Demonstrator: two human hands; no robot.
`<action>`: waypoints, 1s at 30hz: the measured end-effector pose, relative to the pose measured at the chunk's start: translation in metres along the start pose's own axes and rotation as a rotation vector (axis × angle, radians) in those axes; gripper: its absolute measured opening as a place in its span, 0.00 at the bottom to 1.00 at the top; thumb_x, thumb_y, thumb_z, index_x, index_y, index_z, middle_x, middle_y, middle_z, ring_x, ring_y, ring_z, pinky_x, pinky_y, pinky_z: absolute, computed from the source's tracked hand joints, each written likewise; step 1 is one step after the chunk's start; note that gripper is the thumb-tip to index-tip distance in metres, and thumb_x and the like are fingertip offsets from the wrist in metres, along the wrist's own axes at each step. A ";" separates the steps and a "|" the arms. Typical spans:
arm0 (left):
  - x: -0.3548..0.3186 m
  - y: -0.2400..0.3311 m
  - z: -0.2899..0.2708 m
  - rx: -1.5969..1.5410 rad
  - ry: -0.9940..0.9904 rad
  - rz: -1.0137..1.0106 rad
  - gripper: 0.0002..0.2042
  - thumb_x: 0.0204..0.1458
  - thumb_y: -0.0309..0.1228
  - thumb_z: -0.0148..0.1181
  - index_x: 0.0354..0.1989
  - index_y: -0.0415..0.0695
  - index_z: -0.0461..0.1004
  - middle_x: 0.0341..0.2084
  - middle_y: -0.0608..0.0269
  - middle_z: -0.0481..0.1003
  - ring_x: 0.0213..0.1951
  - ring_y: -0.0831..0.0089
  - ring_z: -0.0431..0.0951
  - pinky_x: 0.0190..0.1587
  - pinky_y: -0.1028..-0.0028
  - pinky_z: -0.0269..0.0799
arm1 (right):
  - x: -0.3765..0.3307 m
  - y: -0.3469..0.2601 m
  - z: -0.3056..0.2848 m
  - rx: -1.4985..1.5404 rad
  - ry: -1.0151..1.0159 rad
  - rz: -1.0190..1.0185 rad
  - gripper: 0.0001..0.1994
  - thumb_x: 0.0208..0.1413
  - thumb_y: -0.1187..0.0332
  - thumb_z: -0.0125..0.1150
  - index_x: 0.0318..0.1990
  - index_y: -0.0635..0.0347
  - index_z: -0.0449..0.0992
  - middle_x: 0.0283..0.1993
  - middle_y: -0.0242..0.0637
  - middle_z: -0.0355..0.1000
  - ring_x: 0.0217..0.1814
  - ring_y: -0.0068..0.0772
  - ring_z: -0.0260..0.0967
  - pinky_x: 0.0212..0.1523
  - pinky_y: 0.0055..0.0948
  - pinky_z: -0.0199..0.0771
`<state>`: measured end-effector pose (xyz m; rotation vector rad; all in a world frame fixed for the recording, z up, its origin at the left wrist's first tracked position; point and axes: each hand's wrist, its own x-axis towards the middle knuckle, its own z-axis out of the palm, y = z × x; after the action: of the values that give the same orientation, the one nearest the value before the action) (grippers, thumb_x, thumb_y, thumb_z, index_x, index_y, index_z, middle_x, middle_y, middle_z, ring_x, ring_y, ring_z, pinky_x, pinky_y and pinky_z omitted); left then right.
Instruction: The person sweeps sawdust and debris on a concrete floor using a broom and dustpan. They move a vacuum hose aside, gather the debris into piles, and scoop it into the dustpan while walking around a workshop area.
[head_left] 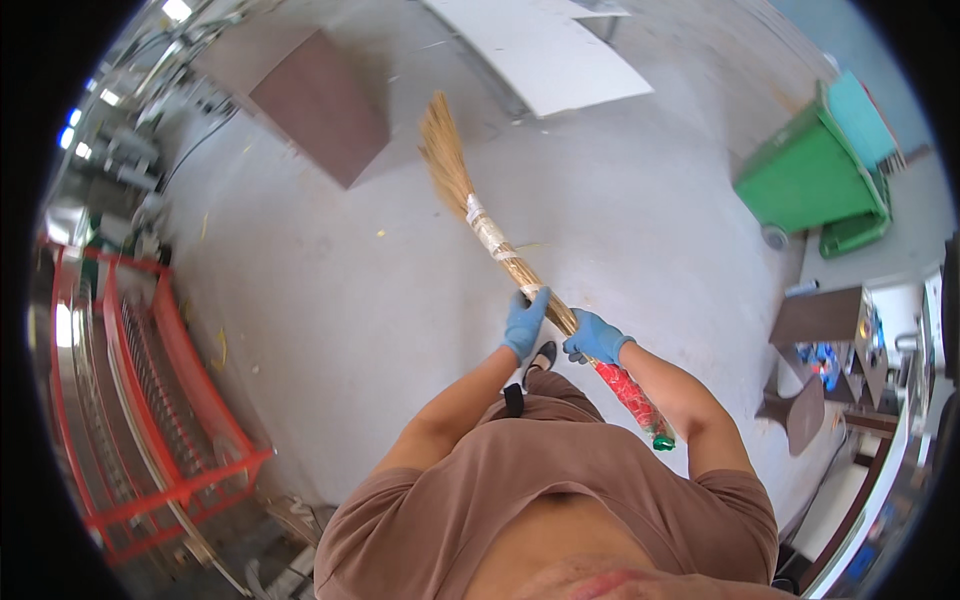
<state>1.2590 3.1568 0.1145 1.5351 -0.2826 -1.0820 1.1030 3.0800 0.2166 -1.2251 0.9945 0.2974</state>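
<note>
A long straw broom [519, 270] slants across the middle of the view, its handle end near my right arm and its bristles fanning out far ahead over the grey floor. White wrapping binds it below the bristles, and red wrapping with a green tip covers the near end. Both my hands wear blue gloves. My left hand [525, 322] is closed round the straw shaft, the farther of the two. Just above the red part, my right hand [594, 337] wraps the handle. Whether the bristles touch the floor I cannot tell.
A red metal frame [262, 455] with coiled parts stands at the left. Ahead are a brown box [325, 110] and a white board [560, 60]. On the right stand a green wheeled bin [805, 165] and a brown shelf [815, 318]. Yellow scraps [221, 347] dot the floor.
</note>
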 end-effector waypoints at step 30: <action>0.760 0.391 0.368 0.623 -0.224 0.182 0.30 0.53 0.44 0.63 0.58 0.34 0.69 0.55 0.47 0.73 0.57 0.59 0.72 0.61 0.67 0.66 | 0.149 -0.133 -0.484 0.794 0.825 0.357 0.03 0.48 0.78 0.58 0.29 0.70 0.74 0.23 0.45 0.74 0.21 0.38 0.74 0.21 0.36 0.75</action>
<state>1.5433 2.2711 0.1406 1.8813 -0.9675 -1.0735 1.0482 2.5596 0.1883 -0.3977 1.8200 -0.3568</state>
